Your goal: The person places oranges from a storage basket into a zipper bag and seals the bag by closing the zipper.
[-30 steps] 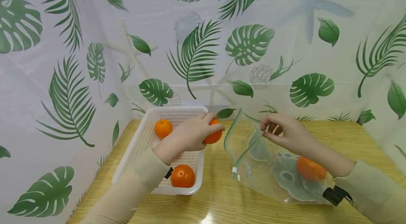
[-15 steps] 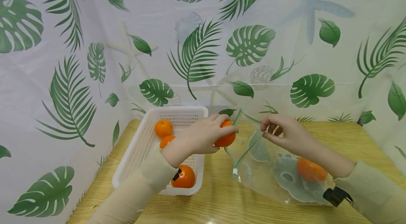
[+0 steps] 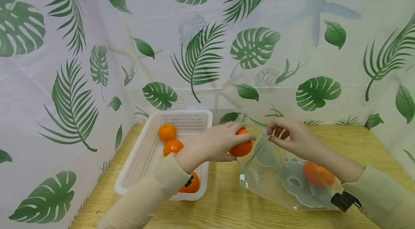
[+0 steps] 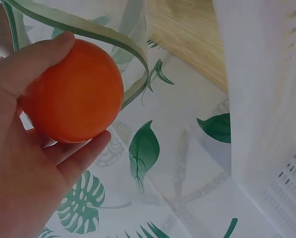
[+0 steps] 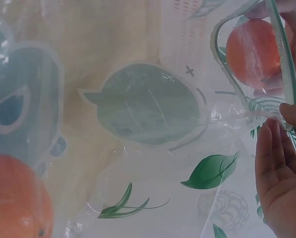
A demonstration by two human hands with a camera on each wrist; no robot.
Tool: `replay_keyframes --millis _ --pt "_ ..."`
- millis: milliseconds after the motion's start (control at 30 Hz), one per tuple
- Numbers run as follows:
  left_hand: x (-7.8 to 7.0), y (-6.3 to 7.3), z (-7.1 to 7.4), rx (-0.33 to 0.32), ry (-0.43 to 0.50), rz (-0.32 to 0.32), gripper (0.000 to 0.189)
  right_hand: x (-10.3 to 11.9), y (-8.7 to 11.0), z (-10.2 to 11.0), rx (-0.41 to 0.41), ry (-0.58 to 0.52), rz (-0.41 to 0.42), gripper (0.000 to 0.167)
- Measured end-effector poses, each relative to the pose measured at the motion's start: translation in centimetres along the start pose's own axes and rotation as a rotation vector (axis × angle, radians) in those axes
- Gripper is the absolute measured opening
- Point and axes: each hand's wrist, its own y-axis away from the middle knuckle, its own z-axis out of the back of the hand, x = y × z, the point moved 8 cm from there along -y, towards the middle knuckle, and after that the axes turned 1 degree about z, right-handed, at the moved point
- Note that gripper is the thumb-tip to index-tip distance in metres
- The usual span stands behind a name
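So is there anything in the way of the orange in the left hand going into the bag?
Nothing visible is. The orange in the left hand is right at the open mouth of the clear bag. The right hand pinches the bag beside that opening, and the bagged orange lies deeper inside.

Near the head view's centre, the left hand (image 3: 218, 143) covers part of the held orange (image 3: 243, 148); at lower centre, a sleeve (image 3: 165, 176) partly hides the lowest orange (image 3: 194, 185). The left-wrist view's right edge crops the basket (image 4: 257, 89); the right-wrist view's lower left corner, the bagged orange (image 5: 16, 198).
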Motion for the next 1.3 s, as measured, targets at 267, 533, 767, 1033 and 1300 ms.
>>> replay_keyframes --millis 267,533,767,1033,1300 --pt "-0.2 -0.4 0.1 -0.012 0.030 -0.030 0.073 0.0 0.2 0.2 -0.017 0.000 0.008 0.028" --pt "-0.3 -0.8 0.5 -0.017 0.037 -0.030 0.075 0.0 0.1 0.2 -0.007 -0.005 0.009 0.028" --pt "-0.9 -1.2 0.0 0.020 0.019 -0.050 0.080 0.0 0.0 0.3 -0.015 0.007 0.004 0.025" --pt "-1.3 -1.1 -0.3 0.027 0.008 -0.068 0.080 0.2 0.0 0.4 -0.023 0.009 0.013 0.026" --pt "-1.0 -0.9 -0.6 0.024 -0.016 -0.060 0.078 0.2 -0.1 0.5 -0.043 0.003 0.034 0.026"
